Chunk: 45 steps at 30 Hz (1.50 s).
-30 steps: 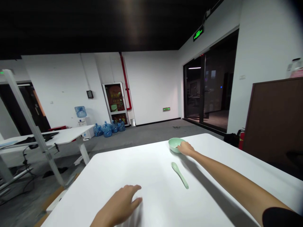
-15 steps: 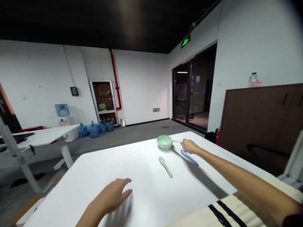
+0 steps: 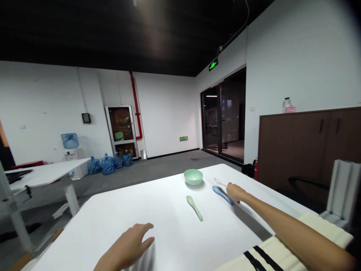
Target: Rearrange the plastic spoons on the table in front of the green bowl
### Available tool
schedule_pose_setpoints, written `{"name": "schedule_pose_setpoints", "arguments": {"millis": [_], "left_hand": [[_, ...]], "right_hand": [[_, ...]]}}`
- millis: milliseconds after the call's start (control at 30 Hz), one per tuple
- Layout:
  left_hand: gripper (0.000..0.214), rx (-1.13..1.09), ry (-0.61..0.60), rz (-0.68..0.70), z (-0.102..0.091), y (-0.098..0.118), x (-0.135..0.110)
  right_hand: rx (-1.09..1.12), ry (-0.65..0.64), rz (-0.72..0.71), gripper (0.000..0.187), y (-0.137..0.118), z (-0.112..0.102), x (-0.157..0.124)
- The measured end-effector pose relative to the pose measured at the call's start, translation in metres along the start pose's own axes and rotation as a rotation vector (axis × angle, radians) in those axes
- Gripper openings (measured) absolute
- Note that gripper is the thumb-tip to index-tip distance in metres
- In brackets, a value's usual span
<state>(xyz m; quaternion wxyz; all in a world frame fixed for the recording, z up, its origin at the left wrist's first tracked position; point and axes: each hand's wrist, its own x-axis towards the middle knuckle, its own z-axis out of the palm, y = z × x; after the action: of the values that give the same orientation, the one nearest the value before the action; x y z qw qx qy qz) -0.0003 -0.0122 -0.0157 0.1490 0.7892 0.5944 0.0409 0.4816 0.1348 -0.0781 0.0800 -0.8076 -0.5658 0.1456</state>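
Left hand (image 3: 125, 244) at seven o'clock, fingers (image 3: 145, 227) apart, right hand (image 3: 235, 192) by blue spoon (image 3: 222, 195) at three o'clock, can't tell if its fingers are shut

We're getting bright, even overhead light on the white table (image 3: 175, 241), soft shadow falling beside the right forearm (image 3: 282, 222), corners darkening, edges bending

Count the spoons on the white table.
3, though the right hand may hide another. A pale green spoon lies farthest left, a blue spoon lies against that hand, and a cream spoon sticks out beyond its fingers.
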Motion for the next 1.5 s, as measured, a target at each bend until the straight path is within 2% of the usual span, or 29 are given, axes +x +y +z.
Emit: {"name": "schedule_pose_setpoints", "arguments": {"millis": [300,833,1167,1400,1500], "left_hand": [[0.055,-0.007,0.0,0.007,0.003,-0.004,0.004],[0.055,-0.018,0.021,0.02,0.007,-0.011,0.008],[0.056,-0.02,0.023,0.015,0.006,-0.009,0.006],[0.056,-0.014,0.02,0.023,0.006,-0.01,0.007],[0.056,-0.018,0.018,0.022,0.007,-0.01,0.007]], "right_hand": [[0.001,-0.03,0.002,0.035,0.014,0.005,0.004],[-0.06,-0.064,-0.02,0.027,0.013,0.009,0.004],[-0.058,-0.056,-0.037,0.031,0.011,0.007,-0.004],[-0.171,0.001,-0.071,0.025,0.007,0.004,-0.013],[-0.22,-0.019,-0.075,0.025,0.006,0.003,-0.016]]}}
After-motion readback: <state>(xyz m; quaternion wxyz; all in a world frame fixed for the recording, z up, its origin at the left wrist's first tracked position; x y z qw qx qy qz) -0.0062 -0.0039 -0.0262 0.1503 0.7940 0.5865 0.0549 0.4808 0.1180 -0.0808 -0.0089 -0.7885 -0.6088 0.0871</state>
